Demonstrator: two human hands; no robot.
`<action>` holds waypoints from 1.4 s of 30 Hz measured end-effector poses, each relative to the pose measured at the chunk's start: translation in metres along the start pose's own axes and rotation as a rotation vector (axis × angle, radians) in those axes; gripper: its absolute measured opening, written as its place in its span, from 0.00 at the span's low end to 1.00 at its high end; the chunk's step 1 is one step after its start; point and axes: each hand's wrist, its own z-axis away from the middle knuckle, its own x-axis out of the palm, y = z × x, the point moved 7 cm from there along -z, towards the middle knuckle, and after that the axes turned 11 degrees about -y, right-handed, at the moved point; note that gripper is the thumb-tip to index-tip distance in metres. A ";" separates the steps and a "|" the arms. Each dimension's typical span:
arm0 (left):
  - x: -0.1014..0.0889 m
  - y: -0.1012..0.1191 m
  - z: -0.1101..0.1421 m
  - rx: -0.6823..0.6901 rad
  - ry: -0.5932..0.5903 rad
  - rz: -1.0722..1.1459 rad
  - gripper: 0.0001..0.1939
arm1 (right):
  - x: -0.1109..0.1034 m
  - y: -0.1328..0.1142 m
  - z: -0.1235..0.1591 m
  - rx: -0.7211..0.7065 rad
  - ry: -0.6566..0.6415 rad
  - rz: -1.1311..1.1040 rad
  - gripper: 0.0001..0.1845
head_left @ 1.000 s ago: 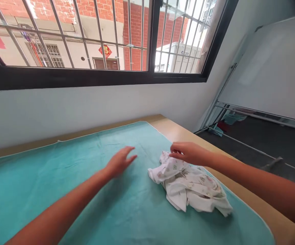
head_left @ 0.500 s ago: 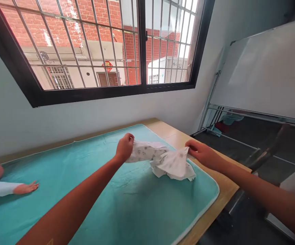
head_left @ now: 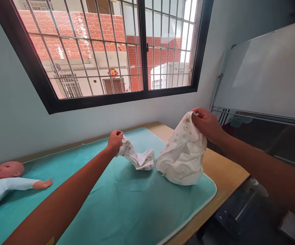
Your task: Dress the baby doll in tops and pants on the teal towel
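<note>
My left hand pinches the end of a small white printed baby garment, which sags to the right over the teal mat. Higher up, my right hand grips the top of a larger white baby garment with the same small print. Its cloth hangs in loose folds, the lower edge at the mat's right part. The two pieces come very close at their lower ends; whether they touch, I cannot tell. What kind of garment each one is stays unclear in the folds.
A baby doll in pale clothing lies on the mat at the far left, one arm stretched out. The wooden table ends at the right. Behind are a barred window and, to the right, a whiteboard on a stand.
My right hand has risen, lifting the larger garment, and the bundled cloth has spread apart into two pieces. My left hand keeps its hold. The view has shifted, showing more of the doll.
</note>
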 end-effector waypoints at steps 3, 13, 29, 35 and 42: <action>0.048 0.016 0.000 -0.041 -0.106 0.104 0.07 | -0.025 -0.053 -0.018 -0.083 0.039 0.034 0.14; 0.144 0.140 0.075 0.193 -0.949 0.436 0.26 | -0.051 -0.206 -0.045 -0.477 0.001 0.391 0.18; -0.024 0.128 0.205 1.037 0.175 -1.209 0.28 | 0.230 -0.290 -0.030 -0.404 -1.047 -0.330 0.17; -0.154 0.093 0.194 0.730 0.567 -1.107 0.31 | 0.285 -0.334 -0.032 -0.328 -0.957 -0.866 0.15; -0.220 0.115 0.172 0.422 0.591 -0.619 0.41 | 0.293 -0.384 -0.011 -0.576 -1.219 -0.738 0.14</action>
